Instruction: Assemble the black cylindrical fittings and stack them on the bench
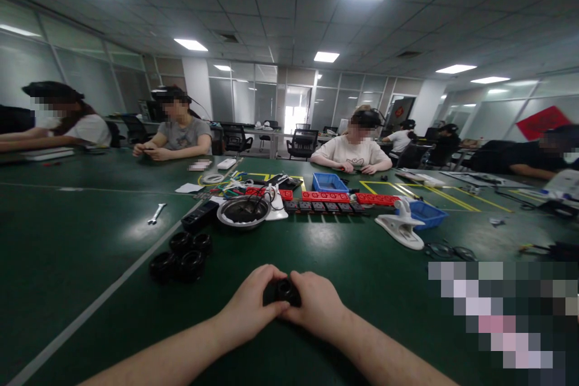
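Both my hands close around one small round black part [285, 291] with a hollow centre, low in the middle of the head view. My left hand [251, 300] curls round its left side, thumb in front and fingers behind. From the right, my right hand [319, 301] grips the same part, its fingertips close to those of the left. The underside of the part is hidden by my thumbs. To the left, several similar black ring-shaped parts [183, 256] stand grouped on the green table [113, 289].
Beyond my hands are a metal bowl [243, 223], red socket strips [325, 196], a white clamp base [400, 230] and blue trays [329, 182]. A wrench [157, 213] lies at the left. Co-workers sit across the table, one person [353, 148] facing me.
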Tool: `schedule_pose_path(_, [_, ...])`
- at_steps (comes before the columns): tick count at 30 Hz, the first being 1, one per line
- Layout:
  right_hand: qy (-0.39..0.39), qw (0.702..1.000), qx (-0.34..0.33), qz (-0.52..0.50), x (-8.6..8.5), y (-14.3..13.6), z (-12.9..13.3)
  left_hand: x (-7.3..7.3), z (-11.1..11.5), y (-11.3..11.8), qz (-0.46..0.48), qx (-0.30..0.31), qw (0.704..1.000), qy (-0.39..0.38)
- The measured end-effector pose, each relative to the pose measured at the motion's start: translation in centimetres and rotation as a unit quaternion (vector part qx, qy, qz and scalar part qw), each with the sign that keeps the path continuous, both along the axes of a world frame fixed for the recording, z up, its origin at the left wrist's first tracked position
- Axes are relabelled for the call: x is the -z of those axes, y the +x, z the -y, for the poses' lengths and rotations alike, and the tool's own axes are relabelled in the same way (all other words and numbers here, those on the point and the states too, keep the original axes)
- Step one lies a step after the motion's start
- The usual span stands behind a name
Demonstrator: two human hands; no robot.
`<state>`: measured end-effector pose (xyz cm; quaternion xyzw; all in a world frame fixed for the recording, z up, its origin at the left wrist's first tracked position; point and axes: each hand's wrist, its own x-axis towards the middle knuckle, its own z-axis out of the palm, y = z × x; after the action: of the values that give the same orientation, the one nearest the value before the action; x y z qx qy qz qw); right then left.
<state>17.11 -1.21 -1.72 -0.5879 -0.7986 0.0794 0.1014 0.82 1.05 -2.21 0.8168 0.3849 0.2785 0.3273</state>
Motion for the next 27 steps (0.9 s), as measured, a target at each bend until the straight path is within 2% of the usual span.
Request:
schedule_pose_path(4, [-0.009,0.999,-0.036,-0.038,-0.2,0.5,-0.1,0.1,0.0,-0.1,0.004,0.008,1.0,0.012])
schedule_pose_path(8, [-0.062,0.99,-0.088,-0.087,-0.5,1.3,-0.5,0.1,-0.1,-0.2,0.007,0.025,0.999,0.025])
schedule_pose_path(12, [-0.107,0.978,-0.103,-0.145,-0.6,1.8,-0.8,0.0,-0.1,-0.3,0.008,0.024,0.999,0.03])
schedule_pose_path(19, [-0.124,0.98,-0.053,-0.145,-0.5,1.0,-0.9,-0.2,0.0,-0.1,0.005,0.027,1.0,0.008])
schedule_pose_path(23, [-0.048,0.997,0.005,-0.062,-0.1,0.1,-0.4,-0.1,0.1,0.0,0.002,0.012,1.0,0.007])
schedule_pose_path(27, [-0.004,1.0,0.009,-0.021,0.0,-0.3,0.2,0.0,0.2,0.1,0.0,-0.001,1.0,0.012])
